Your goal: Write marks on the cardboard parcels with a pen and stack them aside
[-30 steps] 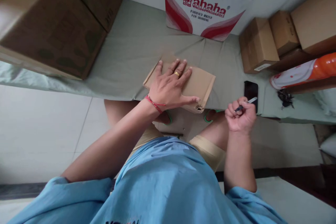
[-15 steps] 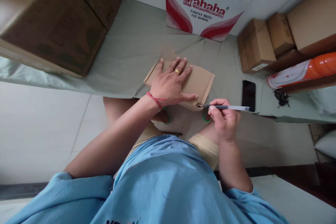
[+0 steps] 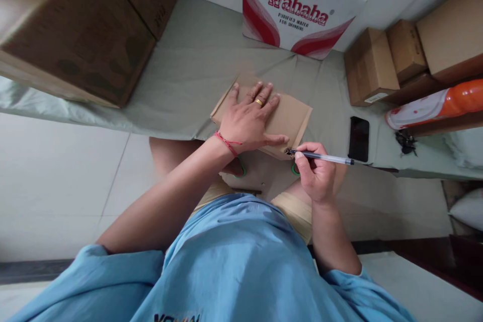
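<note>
Pen (image 3: 335, 159) in the right hand (image 3: 316, 175) has its writing end turned toward the left hand (image 3: 245, 123), and its long axis lies nearly sideways, dropping slightly toward the dark rear end, which sticks out beyond the right hand's outer side. Thumb and fingers of that hand pinch it close to the tip, and the tip meets a dark, ragged spot at the near right corner of a piece of brown cardboard (image 3: 289, 113); whether it enters a hole there is too small to tell.

Under the left hand, the cardboard's longer direction runs from left to right, its right end nearer the person. That hand lies flat on it, fingers spread and pointing away, grasping nothing, its thumb stretched toward the pen tip. Both lie at the near edge of the cloth-covered surface (image 3: 188, 65).

Just past the right hand is a black phone (image 3: 358, 139); farther right lies an orange-and-white container (image 3: 437, 105). Well ahead of both hands stands a white-and-red box (image 3: 302, 15).
</note>
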`<action>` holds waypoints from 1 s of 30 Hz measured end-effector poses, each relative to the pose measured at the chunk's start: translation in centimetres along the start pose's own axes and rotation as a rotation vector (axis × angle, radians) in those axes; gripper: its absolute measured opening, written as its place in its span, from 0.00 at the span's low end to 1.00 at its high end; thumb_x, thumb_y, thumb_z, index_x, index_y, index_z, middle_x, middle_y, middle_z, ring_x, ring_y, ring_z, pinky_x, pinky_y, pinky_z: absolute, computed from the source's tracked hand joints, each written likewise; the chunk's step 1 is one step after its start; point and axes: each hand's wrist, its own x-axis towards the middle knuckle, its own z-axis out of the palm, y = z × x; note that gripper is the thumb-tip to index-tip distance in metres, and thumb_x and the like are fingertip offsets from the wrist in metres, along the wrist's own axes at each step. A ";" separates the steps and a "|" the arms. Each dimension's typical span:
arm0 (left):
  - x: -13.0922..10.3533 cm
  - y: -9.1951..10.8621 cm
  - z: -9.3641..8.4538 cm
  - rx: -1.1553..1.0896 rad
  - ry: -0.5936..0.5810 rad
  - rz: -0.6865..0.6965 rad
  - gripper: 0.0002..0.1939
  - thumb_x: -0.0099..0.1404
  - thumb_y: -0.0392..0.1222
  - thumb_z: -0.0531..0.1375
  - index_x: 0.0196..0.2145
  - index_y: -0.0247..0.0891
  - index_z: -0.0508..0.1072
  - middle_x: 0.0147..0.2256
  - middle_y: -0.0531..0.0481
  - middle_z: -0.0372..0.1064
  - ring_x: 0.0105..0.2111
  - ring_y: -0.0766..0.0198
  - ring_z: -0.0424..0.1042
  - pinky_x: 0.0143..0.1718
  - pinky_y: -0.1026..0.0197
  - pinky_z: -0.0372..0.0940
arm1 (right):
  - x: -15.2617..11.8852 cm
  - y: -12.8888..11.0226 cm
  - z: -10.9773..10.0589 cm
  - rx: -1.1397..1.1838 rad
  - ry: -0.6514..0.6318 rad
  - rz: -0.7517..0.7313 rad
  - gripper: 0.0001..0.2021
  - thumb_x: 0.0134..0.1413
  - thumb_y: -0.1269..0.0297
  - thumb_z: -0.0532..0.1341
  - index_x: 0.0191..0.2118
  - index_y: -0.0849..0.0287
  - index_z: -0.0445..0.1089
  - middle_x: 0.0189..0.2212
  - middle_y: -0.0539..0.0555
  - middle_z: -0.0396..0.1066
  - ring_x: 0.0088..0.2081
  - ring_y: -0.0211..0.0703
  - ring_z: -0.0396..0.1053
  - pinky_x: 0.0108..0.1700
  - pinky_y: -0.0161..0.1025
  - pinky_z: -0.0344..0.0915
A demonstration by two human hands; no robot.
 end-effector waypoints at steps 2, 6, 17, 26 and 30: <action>0.0 0.0 0.0 -0.004 0.003 0.003 0.56 0.66 0.74 0.63 0.81 0.46 0.52 0.81 0.40 0.41 0.81 0.34 0.41 0.78 0.29 0.23 | 0.0 0.1 0.1 -0.007 -0.003 -0.005 0.09 0.71 0.53 0.65 0.46 0.52 0.74 0.28 0.47 0.69 0.24 0.37 0.64 0.26 0.37 0.61; 0.0 0.2 -0.2 0.002 -0.004 -0.004 0.56 0.66 0.74 0.64 0.80 0.44 0.53 0.81 0.38 0.42 0.81 0.34 0.42 0.78 0.28 0.24 | 0.0 0.6 0.1 -0.030 0.008 -0.011 0.08 0.71 0.54 0.65 0.46 0.52 0.74 0.29 0.48 0.70 0.25 0.37 0.64 0.27 0.36 0.62; -0.1 0.2 -0.2 -0.009 0.014 -0.003 0.55 0.66 0.72 0.65 0.80 0.46 0.54 0.81 0.39 0.43 0.81 0.35 0.43 0.78 0.28 0.25 | 0.3 -0.2 0.2 -0.109 0.016 -0.056 0.07 0.71 0.55 0.64 0.44 0.52 0.73 0.27 0.46 0.69 0.23 0.36 0.63 0.26 0.37 0.61; -0.2 0.7 -0.9 0.048 -0.020 -0.027 0.54 0.66 0.72 0.64 0.80 0.45 0.55 0.81 0.38 0.43 0.80 0.34 0.44 0.79 0.27 0.30 | 0.2 0.2 -0.3 -0.141 0.052 -0.020 0.08 0.68 0.56 0.64 0.42 0.53 0.73 0.26 0.45 0.69 0.23 0.36 0.67 0.26 0.35 0.65; -0.3 0.8 -1.0 0.042 -0.017 -0.031 0.53 0.67 0.72 0.64 0.79 0.44 0.56 0.81 0.38 0.44 0.81 0.35 0.44 0.79 0.27 0.30 | 0.2 0.0 -0.2 -0.129 0.048 -0.036 0.07 0.69 0.56 0.64 0.43 0.53 0.73 0.26 0.45 0.68 0.23 0.35 0.66 0.26 0.35 0.64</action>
